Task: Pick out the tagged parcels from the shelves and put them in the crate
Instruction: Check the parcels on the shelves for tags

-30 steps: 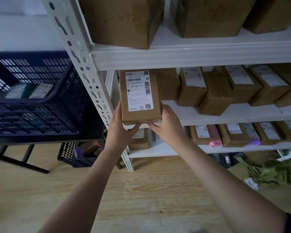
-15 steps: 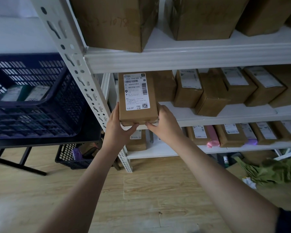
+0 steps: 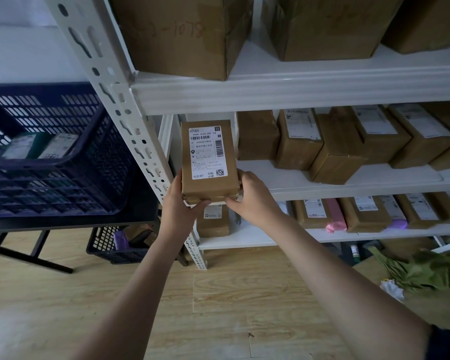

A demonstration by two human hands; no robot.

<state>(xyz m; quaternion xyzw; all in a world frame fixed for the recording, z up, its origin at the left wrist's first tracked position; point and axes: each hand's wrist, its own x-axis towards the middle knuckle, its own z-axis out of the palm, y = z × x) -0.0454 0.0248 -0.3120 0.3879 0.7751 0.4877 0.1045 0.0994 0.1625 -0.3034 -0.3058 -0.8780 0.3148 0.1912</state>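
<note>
Crate (image 3: 63, 162): one dark blue slotted crate on a black stand at the left, with two labelled packages lying inside it.
Small basket (image 3: 109, 245): one, on the floor under the stand, with purple and brown items in it.
Left hand (image 3: 178, 206): fingers curled round the parcel's lower left corner, thumb under its near edge.
Parcel (image 3: 208, 183): one brown box with a white barcode label facing up, held between both hands at the left end of the middle shelf (image 3: 348, 189), just beside the white upright post (image 3: 130, 120).
Right hand (image 3: 253, 198): grips the parcel's lower right corner.
Top shelf: three large cartons in view.
Middle shelf: a row of about six brown boxes, most labelled.
Bottom shelf: several labelled boxes, plus one pink and one purple package.
</note>
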